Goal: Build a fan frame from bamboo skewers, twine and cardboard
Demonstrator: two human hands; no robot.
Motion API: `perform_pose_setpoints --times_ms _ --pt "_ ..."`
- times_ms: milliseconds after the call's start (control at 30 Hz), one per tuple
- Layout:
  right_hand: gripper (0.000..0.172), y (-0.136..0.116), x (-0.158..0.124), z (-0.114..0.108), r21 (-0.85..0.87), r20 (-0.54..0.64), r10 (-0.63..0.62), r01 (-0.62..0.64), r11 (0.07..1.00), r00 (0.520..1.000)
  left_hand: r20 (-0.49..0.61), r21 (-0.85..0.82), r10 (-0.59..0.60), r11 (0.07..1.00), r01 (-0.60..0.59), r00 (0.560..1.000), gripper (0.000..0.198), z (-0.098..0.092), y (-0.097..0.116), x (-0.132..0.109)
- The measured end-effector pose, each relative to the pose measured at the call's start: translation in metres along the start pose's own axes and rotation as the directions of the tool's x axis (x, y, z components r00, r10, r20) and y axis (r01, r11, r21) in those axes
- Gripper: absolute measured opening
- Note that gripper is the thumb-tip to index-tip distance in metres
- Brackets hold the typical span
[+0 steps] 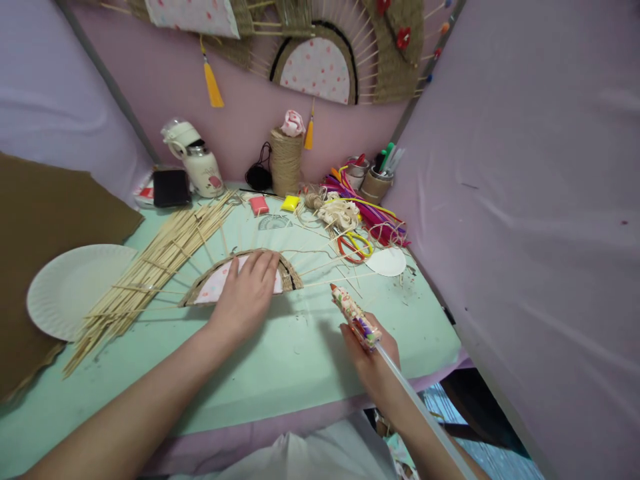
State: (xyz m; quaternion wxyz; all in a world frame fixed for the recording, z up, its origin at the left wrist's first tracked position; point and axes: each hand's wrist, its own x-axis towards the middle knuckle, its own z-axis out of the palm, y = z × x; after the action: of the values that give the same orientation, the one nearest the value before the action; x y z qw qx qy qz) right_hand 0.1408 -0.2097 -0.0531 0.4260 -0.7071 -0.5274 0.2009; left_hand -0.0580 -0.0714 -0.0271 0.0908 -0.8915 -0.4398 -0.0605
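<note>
Half-round fan piece, rope-edged with a dotted fabric face, lies flat at the middle of the desk. Left hand rests on it palm down, fingers spread flat, gripping nothing. Right hand, toward the near right corner, is closed around what appears to be a patterned glue gun. Its nozzle points at the fan piece but is clear of it, and a clear glue stick trails behind.

Thin sticks fan out beside the piece toward the left edge, next to a paper plate. Scissors and a white disc lie near the right edge. A twine spool stands at the far edge.
</note>
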Motion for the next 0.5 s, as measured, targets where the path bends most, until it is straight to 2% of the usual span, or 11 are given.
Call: perform_pose_setpoints --times_ms 233,500 --pt "0.012 0.005 0.007 0.003 -0.133 -0.004 -0.211 0.209 0.969 0.977 -0.007 0.002 -0.016 1.000 0.016 1.000 0.054 -0.005 0.002 0.000" --pt "0.010 0.006 0.006 0.005 -0.139 -0.017 -0.219 0.215 0.967 0.976 0.000 -0.011 -0.026 1.000 0.026 1.000 0.054 -0.006 0.002 -0.001"
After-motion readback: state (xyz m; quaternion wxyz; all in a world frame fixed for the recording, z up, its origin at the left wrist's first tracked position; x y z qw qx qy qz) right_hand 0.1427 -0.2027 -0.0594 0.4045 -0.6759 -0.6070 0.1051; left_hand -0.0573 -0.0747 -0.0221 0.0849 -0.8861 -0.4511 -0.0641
